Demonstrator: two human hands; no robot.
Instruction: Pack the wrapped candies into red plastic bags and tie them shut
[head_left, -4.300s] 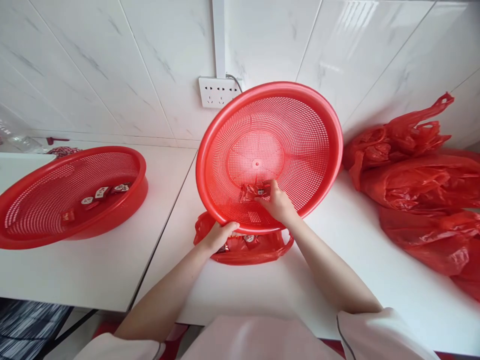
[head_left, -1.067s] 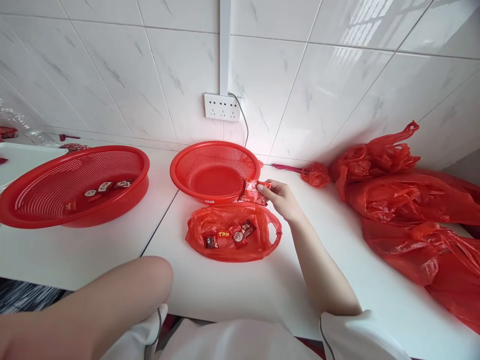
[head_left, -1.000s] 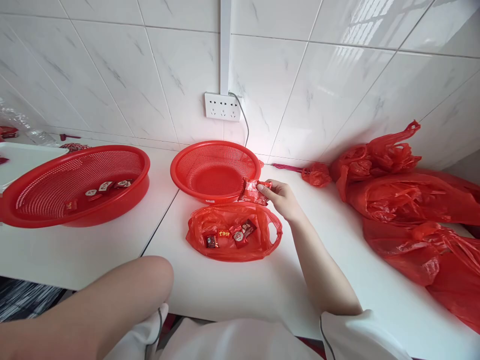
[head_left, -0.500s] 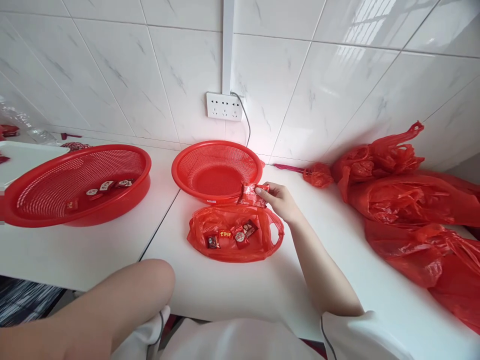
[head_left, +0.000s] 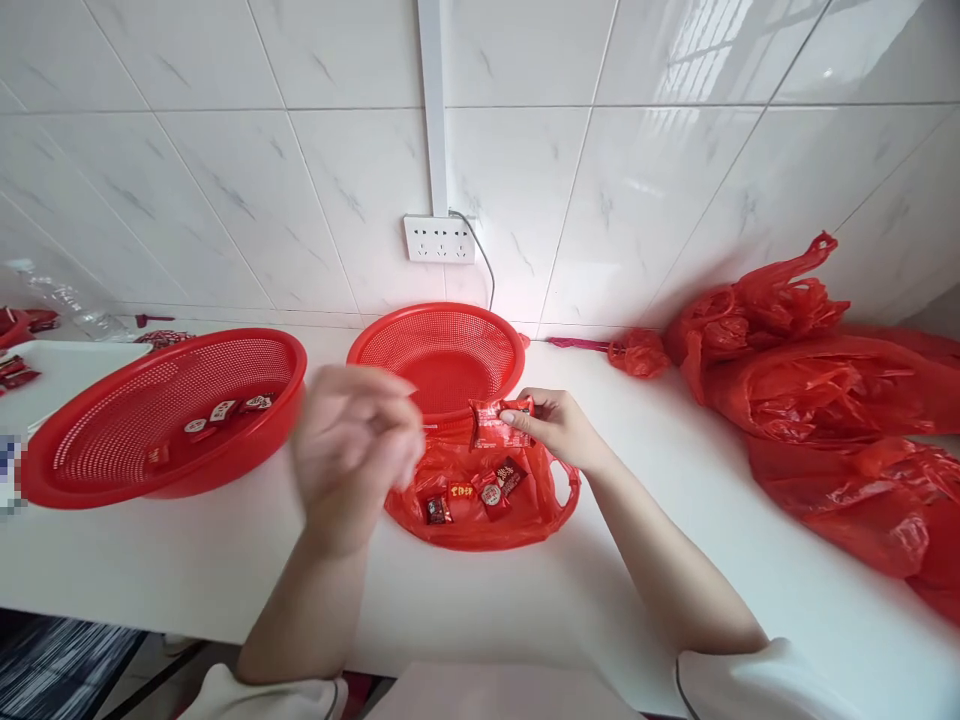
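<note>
Between thumb and fingers, my right hand holds a red wrapped snack packet above the back edge of a red plastic bag. Several small wrapped snacks lie in that bag, which is spread wide with a loop handle on its right. My left hand is raised in the air left of the bag. Motion smears its fingers, which look bent, and I cannot make out anything in them. Just behind the bag stands a round red plastic basket, partly covered by the bag and my hands.
At left, a larger red basket holds several wrapped snacks. Beyond it are a white tray and a clear plastic bottle. Red plastic bags are heaped at right. A socket strip is mounted on the tiled wall.
My left arm has swung from the lower left up towards the middle, bringing the left hand into view. My right hand still holds the packet above the bag. The view has shifted slightly.
</note>
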